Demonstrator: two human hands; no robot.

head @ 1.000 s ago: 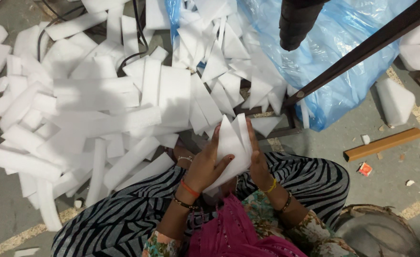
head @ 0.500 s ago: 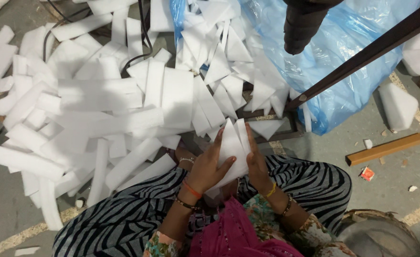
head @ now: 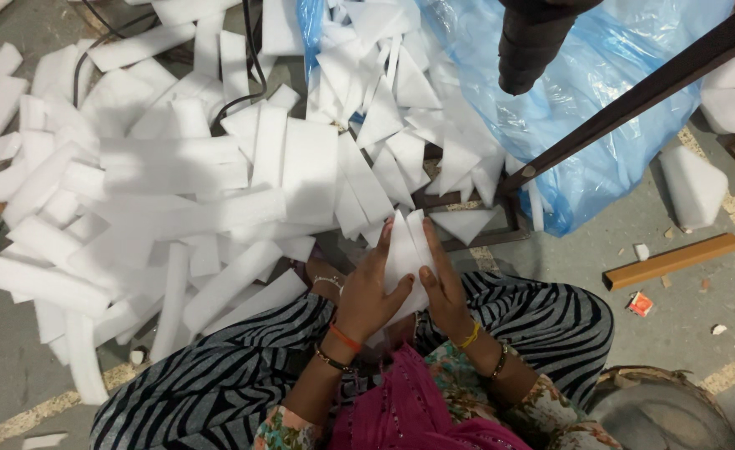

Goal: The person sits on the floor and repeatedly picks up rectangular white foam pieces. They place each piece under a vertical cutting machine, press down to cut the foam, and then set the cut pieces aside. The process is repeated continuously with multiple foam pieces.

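I sit cross-legged in black-and-white striped trousers. Both hands press a stack of white triangular foam pieces [head: 406, 250] between them, above my lap. My left hand [head: 367, 293] lies flat against the stack's left face, with bangles on the wrist. My right hand [head: 445, 287] holds the right face, fingers pointing up along it. A heap of white foam strips [head: 159, 200] covers the floor to my left and ahead. More white triangular offcuts [head: 401, 108] lie piled just beyond my hands.
A blue plastic sheet [head: 609, 108] lies crumpled at the upper right. A dark metal bar [head: 634, 96] slants across it, and a black cylinder [head: 530, 46] hangs at the top. A wooden stick [head: 672, 261] and a small red scrap [head: 640, 304] lie on the concrete floor at right.
My hands and the foam stack have stayed in nearly the same place. The view has shifted slightly.
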